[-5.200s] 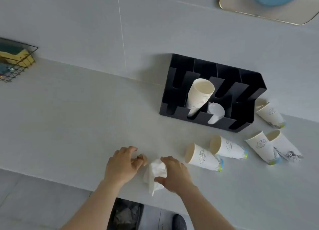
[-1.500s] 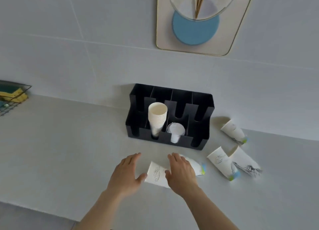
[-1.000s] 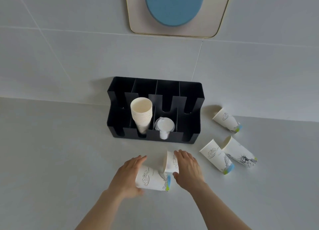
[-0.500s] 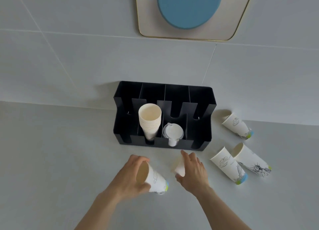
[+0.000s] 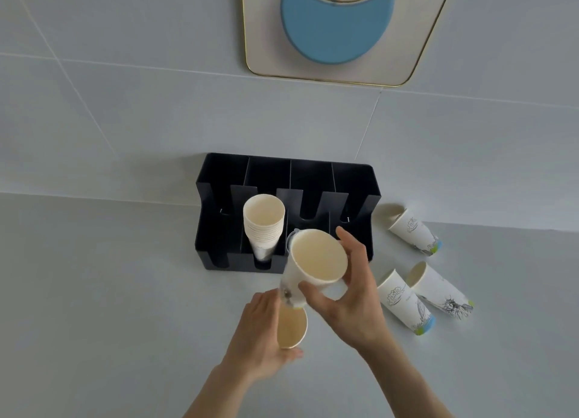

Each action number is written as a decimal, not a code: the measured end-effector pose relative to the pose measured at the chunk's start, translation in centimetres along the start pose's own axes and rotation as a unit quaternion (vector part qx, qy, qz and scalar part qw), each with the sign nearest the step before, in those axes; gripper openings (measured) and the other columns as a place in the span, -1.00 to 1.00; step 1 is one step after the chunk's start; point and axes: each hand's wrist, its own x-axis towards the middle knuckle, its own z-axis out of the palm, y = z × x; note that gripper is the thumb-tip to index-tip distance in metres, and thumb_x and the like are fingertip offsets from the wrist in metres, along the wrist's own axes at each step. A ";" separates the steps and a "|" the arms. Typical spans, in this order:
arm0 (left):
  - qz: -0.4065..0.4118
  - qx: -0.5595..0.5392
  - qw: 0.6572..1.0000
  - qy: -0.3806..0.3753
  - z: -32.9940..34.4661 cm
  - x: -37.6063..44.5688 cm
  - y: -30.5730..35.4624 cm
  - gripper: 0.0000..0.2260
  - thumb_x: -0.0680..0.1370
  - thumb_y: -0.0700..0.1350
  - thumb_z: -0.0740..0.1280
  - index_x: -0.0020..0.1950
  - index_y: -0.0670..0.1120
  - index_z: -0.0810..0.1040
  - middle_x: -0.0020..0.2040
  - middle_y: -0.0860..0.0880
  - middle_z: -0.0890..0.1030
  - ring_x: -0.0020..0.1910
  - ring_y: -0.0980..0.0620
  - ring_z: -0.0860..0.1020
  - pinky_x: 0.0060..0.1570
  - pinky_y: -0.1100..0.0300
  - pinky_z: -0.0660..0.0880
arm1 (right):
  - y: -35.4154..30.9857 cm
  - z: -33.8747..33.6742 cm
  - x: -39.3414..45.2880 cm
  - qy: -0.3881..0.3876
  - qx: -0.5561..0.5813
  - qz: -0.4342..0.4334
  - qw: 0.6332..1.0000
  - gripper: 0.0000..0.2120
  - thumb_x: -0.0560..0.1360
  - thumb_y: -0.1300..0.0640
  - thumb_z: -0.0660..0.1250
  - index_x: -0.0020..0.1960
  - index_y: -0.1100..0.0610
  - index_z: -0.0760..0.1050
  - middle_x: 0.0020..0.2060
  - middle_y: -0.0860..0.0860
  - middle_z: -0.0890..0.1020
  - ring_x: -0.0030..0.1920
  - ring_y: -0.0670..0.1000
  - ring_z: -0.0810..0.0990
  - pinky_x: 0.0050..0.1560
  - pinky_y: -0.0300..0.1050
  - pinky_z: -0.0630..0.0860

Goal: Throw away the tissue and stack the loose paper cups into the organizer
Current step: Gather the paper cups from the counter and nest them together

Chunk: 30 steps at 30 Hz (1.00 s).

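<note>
**Two cups in hand in front of the organizer**

The right hand [image 5: 347, 295] was curled around a paper cup [image 5: 315, 261], thumb across its near side and fingers wrapped over the far rim, with the open mouth tipped up toward the camera. The left hand [image 5: 260, 333] cupped a second paper cup [image 5: 291, 326] from the left, fingers folded under it and its mouth facing the 5 o'clock direction. The base of the right hand's cup sat just at the rim of the left hand's cup; whether it had entered the mouth could not be told. Both cups were held above the grey surface [image 5: 94, 292], just on the near side of the black organizer [image 5: 354, 198].

The organizer stood at 12 o'clock from the hands, against the tiled wall [image 5: 125, 104]. Its second compartment from the left held a stack of plain cups [image 5: 263, 226], leaning slightly. A clear lid edge [image 5: 289, 240] peeked out behind the raised cup in the third compartment.

Three loose printed cups lay on their sides on the surface at 3 o'clock from the hands: one [image 5: 413, 231] beside the organizer's right end, and a pair nearer, the left one [image 5: 404, 301] and the right one [image 5: 438, 289] lying side by side and touching. All three had their mouths toward the wall. No tissue showed anywhere in the view.

A framed wall piece [image 5: 338, 32] with a blue disc hung above.
</note>
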 end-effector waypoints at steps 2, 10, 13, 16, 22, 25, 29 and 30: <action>-0.025 -0.041 0.999 0.012 0.2 -0.2 0.1 -0.06 0.18 0.31 0.54 0.44 0.09 0.20 0.18 0.25 0.32 0.22 0.15 0.38 0.24 0.23 0.42 | -0.2 0.4 -1.1 -0.011 -0.001 -0.030 0.999 -0.10 0.31 -0.05 0.59 0.54 -0.05 0.22 0.34 -0.13 0.48 0.33 0.03 0.51 0.22 -0.21 0.52; -0.065 -0.117 0.990 0.052 0.5 -1.1 -0.4 -0.10 0.26 0.13 0.55 0.46 0.28 0.11 0.27 0.40 0.38 0.18 0.20 0.54 -0.05 0.40 0.46 | 3.3 3.0 -4.9 -0.100 -0.101 0.018 0.990 -0.15 0.32 -0.02 0.56 0.51 -0.04 0.24 0.29 -0.13 0.45 0.23 -0.20 0.50 0.14 -0.28 0.51; -0.076 -0.121 0.988 0.050 0.8 -1.4 -0.7 -0.05 0.24 0.10 0.61 0.50 0.21 0.14 0.33 0.36 0.31 0.21 0.21 0.51 0.04 0.34 0.48 | 5.1 3.6 -6.3 -0.126 -0.160 0.021 0.979 -0.15 0.41 -0.18 0.47 0.57 -0.01 0.16 0.48 -0.12 0.35 0.49 -0.13 0.31 0.41 -0.17 0.38; -0.080 -0.141 0.986 0.049 1.1 -1.6 -0.6 -0.09 0.22 0.13 0.64 0.44 0.25 0.20 0.29 0.30 0.35 0.18 0.18 0.52 0.01 0.39 0.48 | 6.4 3.7 -7.2 -0.169 -0.201 0.067 0.963 -0.13 0.50 -0.41 0.23 0.63 -0.09 -0.05 0.60 -0.20 0.15 0.59 -0.13 0.10 0.55 -0.10 0.18; -0.070 -0.134 0.987 0.056 1.7 -1.1 -0.1 -0.14 0.26 0.17 0.60 0.46 0.19 0.26 0.33 0.25 0.39 0.21 0.20 0.49 0.04 0.27 0.52 | 7.9 1.2 -6.1 -0.079 -0.166 0.106 0.977 -0.34 0.56 -0.32 0.24 0.56 -0.08 0.21 0.38 -0.18 0.46 0.34 -0.17 0.46 0.26 -0.15 0.43; -0.064 -0.139 0.987 0.054 2.4 -0.6 1.0 -0.17 0.26 0.14 0.59 0.44 0.21 0.27 0.33 0.25 0.40 0.22 0.18 0.49 0.09 0.16 0.54 | 10.3 -3.1 -3.8 0.074 -0.240 0.143 0.957 -0.50 0.53 -0.01 0.45 0.41 0.05 0.41 0.20 -0.02 0.58 0.19 0.05 0.60 0.06 -0.03 0.50; -0.050 -0.145 0.987 0.043 3.7 -0.1 2.6 -0.18 0.26 0.13 0.58 0.43 0.23 0.27 0.33 0.30 0.38 0.27 0.19 0.47 0.14 0.20 0.51 | 14.0 -8.3 -0.9 0.008 -0.378 0.181 0.908 -0.30 0.48 0.04 0.51 0.51 0.15 0.29 0.36 0.11 0.48 0.27 0.22 0.49 0.25 0.10 0.45; -0.047 -0.146 0.987 0.044 4.0 0.1 3.0 -0.19 0.26 0.13 0.58 0.43 0.24 0.27 0.33 0.31 0.38 0.27 0.20 0.47 0.14 0.23 0.49 | 14.8 -8.8 -0.5 -0.026 -0.400 0.190 0.896 -0.22 0.48 0.01 0.50 0.56 0.13 0.20 0.41 0.09 0.42 0.30 0.20 0.46 0.29 0.07 0.42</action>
